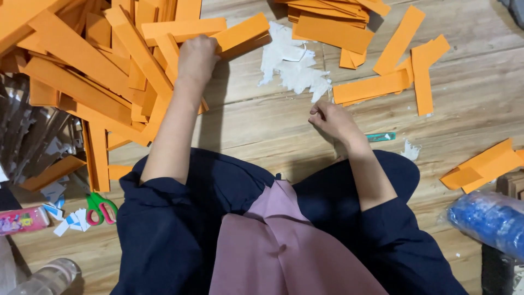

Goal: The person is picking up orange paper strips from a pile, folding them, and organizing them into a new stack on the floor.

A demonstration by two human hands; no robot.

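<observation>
Left hand (197,56) is closed around a small stack of orange paper strips (240,35), lifting it at the edge of the big orange pile (82,65); right hand (331,117), fingers curled shut on nothing visible, rests on the wooden floor (262,120) beside white scraps (295,68)

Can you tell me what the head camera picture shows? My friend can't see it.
A person's left hand grips a stack of orange paper strips beside a big orange pile, above a wooden floor. The right hand rests near white scraps.
</observation>
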